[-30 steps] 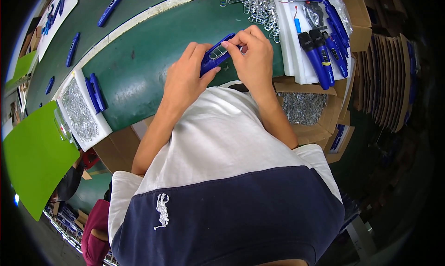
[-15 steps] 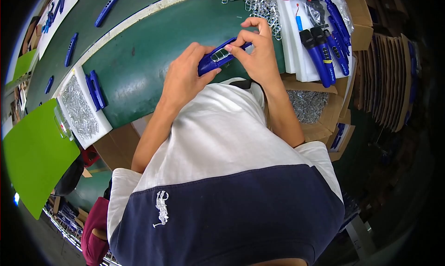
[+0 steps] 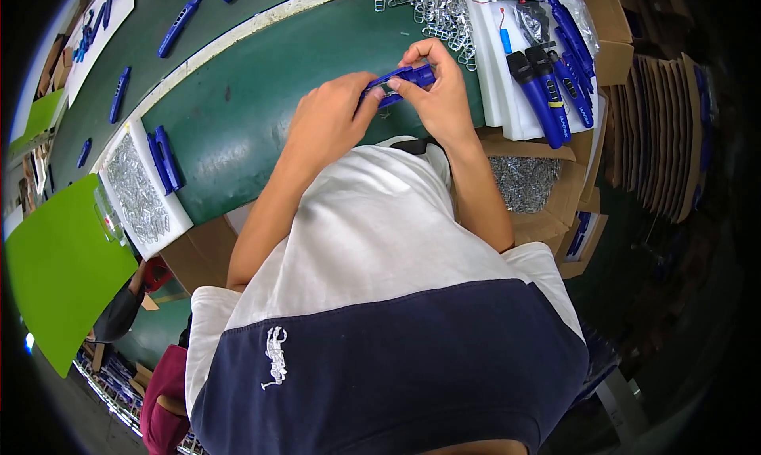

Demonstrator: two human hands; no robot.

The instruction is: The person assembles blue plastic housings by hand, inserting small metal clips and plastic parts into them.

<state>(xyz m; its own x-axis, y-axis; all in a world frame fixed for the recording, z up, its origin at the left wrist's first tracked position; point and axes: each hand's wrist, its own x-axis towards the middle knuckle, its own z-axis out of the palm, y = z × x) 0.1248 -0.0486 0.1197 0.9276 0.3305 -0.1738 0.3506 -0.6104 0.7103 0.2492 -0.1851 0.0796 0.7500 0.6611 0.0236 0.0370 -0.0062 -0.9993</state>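
Note:
Both hands hold one blue microphone housing (image 3: 422, 75) over the green work surface, its length running from lower left to upper right. My left hand (image 3: 336, 112) wraps its near-left end, with the thumb pressing on the open side. Around the other end close the thumb and bent fingers of my right hand (image 3: 438, 97). A bit of shiny metal shows in the housing between the thumbs; most of the part is covered by fingers. Beyond my right hand lies a pile of metal frames (image 3: 432, 9). Assembled blue microphones (image 3: 536, 98) rest on white foam at the right.
At the left, a white foam tray (image 3: 181, 219) holds small metal pieces beside two blue housings (image 3: 164, 160). More blue housings (image 3: 179, 27) lie on the green belt beyond a pale rail (image 3: 238, 36). A cardboard box (image 3: 547, 221) of metal parts stands below right; a green board (image 3: 67, 273) juts out left.
The housing has shifted right and turned within my hands. My left hand has moved right, its thumb now on the open side, and my right fingers have curled round the far end.

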